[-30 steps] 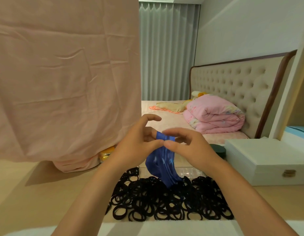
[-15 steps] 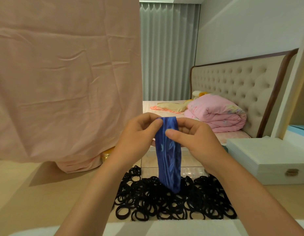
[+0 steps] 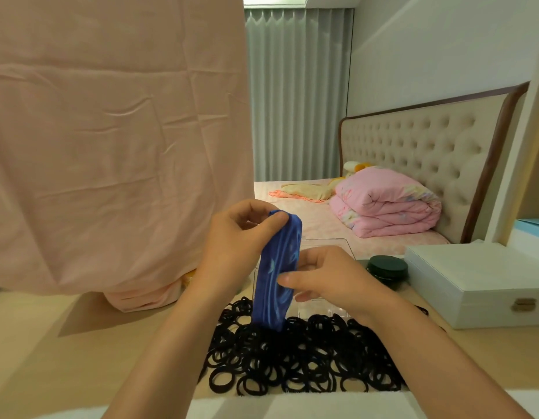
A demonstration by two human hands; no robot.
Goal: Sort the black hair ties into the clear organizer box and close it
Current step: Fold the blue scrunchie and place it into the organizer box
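Head view, blue pouch (image 3: 275,276) upright, both hands.

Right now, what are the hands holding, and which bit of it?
A blue cloth band. The left hand pinches its top end; the right hand has its thumb on the middle. Its bottom end hangs down to the black hair ties.

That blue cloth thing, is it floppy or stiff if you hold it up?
Probably floppy: the blue cloth hangs straight down from the left hand, its end drooping onto the hair ties. It looks light, since a fingertip pinch holds it. It seems soft and stretchy, bending where the right hand presses it.
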